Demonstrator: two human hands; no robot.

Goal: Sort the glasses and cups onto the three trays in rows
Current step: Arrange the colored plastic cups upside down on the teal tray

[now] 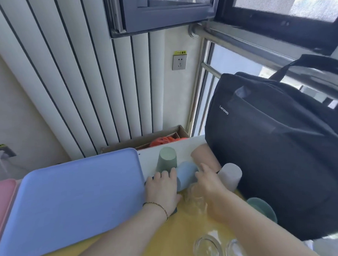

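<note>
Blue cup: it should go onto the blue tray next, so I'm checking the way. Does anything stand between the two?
Only the left hand, lying between the blue cup and the blue tray's nearest edge. The green cup stands just behind the hand, off the direct path. Nothing else visible blocks it.

a white ribbed panel radiator (73, 84) is mounted on the cream wall (11, 116), partly beneath a dark-framed window (158, 18). a white wall socket (179, 62) is set near a polished steel rail (238, 44), and daylight is admitted through the glass.
</note>
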